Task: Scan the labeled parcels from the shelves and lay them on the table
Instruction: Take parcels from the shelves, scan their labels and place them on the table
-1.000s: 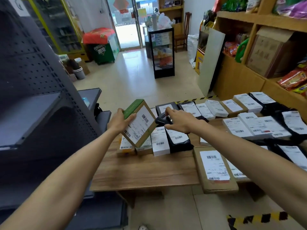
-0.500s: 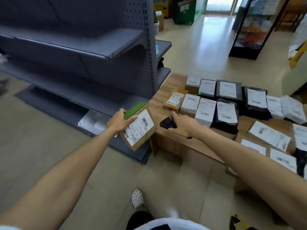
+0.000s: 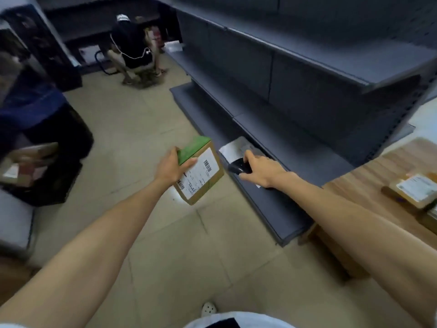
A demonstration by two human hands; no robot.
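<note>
The brown cardboard parcel (image 3: 201, 172), green along one end and with a white barcode label on its face, is up in the air over the floor, just in front of the bottom shelf of the grey shelving unit (image 3: 295, 147). The left hand (image 3: 170, 168) grips it by the green end, thumb laid over the front and fingers curled behind. Between the parcel and the shelving, the right hand (image 3: 262, 169) is closed round a black scanner (image 3: 238, 167), held near the parcel but not touching it. A flat white package (image 3: 233, 149) lies on that bottom shelf, just behind the scanner. At the shelving's near end stands the wooden desk (image 3: 369, 181), carrying a labelled box (image 3: 413, 189). At the far end, someone (image 3: 132, 50) crouches on the floor. Across the aisle from the shelving sits a dark crate (image 3: 47, 143), too blurred to tell its contents.
</note>
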